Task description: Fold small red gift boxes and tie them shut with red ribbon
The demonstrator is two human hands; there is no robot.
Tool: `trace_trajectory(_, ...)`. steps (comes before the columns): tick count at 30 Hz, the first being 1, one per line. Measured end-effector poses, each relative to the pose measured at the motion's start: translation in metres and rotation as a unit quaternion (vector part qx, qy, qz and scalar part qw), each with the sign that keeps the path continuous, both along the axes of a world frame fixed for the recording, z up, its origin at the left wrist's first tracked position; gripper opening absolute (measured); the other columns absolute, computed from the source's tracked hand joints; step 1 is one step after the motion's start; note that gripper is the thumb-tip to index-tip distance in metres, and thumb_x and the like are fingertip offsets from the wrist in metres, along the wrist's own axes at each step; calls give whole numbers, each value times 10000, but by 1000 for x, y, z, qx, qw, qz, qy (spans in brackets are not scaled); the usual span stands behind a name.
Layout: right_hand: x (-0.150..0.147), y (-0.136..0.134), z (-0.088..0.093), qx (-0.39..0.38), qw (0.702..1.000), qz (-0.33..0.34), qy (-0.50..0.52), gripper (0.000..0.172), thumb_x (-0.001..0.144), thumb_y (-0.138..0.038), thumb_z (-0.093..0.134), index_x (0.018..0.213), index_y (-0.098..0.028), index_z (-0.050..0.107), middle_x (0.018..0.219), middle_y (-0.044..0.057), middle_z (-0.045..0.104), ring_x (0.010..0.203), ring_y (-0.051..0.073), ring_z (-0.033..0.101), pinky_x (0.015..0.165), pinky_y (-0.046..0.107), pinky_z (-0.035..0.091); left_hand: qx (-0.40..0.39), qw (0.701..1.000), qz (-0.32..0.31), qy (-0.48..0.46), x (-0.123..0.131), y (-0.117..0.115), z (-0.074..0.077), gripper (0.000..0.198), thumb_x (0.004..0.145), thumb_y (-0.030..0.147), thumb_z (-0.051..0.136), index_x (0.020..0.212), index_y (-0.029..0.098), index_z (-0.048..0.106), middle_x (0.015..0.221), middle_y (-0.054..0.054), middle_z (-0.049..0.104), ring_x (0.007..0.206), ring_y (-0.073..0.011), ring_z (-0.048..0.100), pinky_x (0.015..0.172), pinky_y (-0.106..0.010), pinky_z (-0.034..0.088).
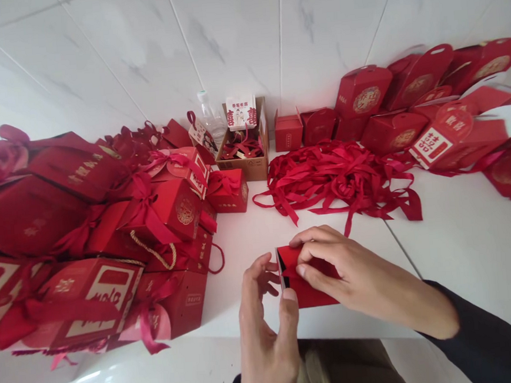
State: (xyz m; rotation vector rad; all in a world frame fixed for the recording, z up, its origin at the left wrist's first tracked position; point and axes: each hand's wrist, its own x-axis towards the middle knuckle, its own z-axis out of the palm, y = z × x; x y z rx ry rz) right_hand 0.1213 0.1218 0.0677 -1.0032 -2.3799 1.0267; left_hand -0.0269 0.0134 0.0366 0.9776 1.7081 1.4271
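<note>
A small red box (293, 260) rests near the front edge of the white table (251, 245). My right hand (354, 272) lies over its top, fingers curled and pressing on the upper flaps. My left hand (266, 326) is at its left end, thumb against the lower front corner and fingers bent toward the dark open side. Much of the box is hidden under my right hand.
Finished red gift boxes (108, 227) tied with ribbons are piled on the left. A heap of loose red ribbon (338, 179) lies in the middle behind the box. A cardboard carton (246, 151) and a clear bottle (209, 115) stand by the tiled wall. More red boxes (409, 114) fill the right.
</note>
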Motion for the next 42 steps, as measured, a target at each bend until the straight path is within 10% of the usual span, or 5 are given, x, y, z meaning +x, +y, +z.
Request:
trace_trajectory(35,-13,-5,3,39,999,0,18,183,1010,-137,593,844,-214,604,1147,80,674,1130,260,634,997,456,516,0,1000,-12,-19,-4,1,0,410,997,513,603,1321,262,604,1265,-92,665,1155,-256,627,954,-366,501)
trace_trajectory(42,-13,-6,1,30,999,4,37,138,1033,-168,556,918,-222,611,1162,87,670,1173,264,622,1032,477,513,9,999,-38,-11,-17,7,0,273,1012,477,612,958,219,683,1038,-65,707,988,-211,667,856,-294,544)
